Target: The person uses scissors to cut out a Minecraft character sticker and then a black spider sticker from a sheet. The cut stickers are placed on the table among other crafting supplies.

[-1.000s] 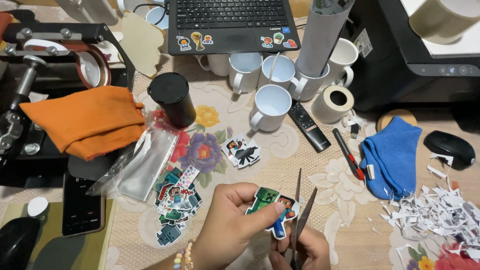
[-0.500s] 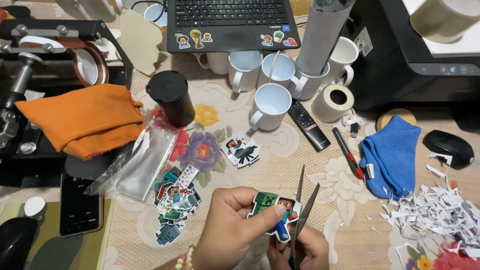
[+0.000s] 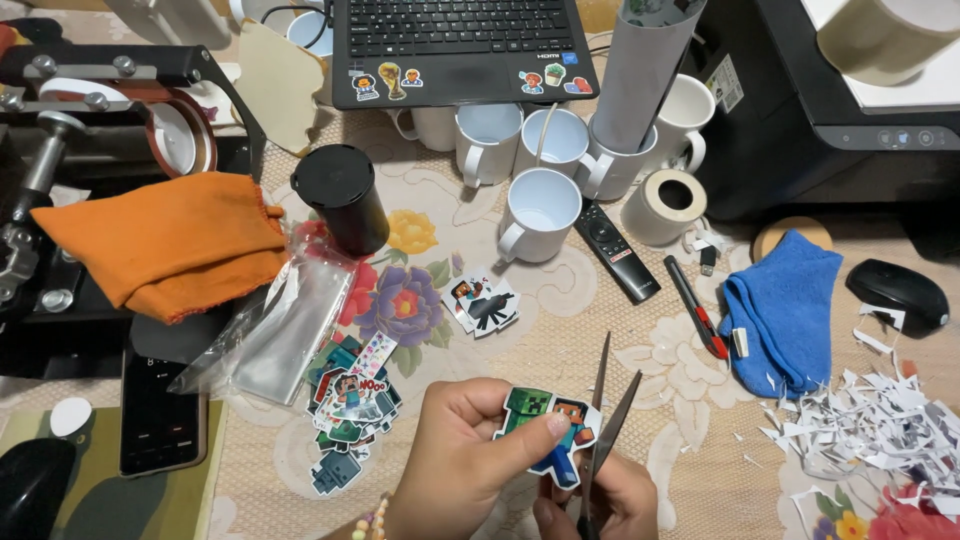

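Two hands work low at the near edge of the view, close together. The left hand [image 3: 470,460] comes up from below with its palm turned down and its fingers curled, thumb lying flat across a sticker [image 3: 548,425], which it pinches between thumb and forefinger. The sticker, a die-cut of blocky green, blue and orange figures, sits level just right of that hand's knuckles. The right hand [image 3: 600,500] is tucked just below and to the right, only partly in frame, fingers wrapped about the handles of a pair of scissors [image 3: 605,410]. The blades rise up and away from it, parted in a narrow V, with the sticker's right edge lying against them.

Left of the left hand a heap of cut stickers [image 3: 350,410] lies on the flowered tabletop [image 3: 560,330], with a clear plastic bag [image 3: 275,335] beyond it. Straight ahead of both hands rest two more stickers [image 3: 482,302], and farther off stand white mugs [image 3: 538,212]. Well to the right of the right hand lie a blue cloth [image 3: 785,305] and a drift of white paper scraps [image 3: 870,425].
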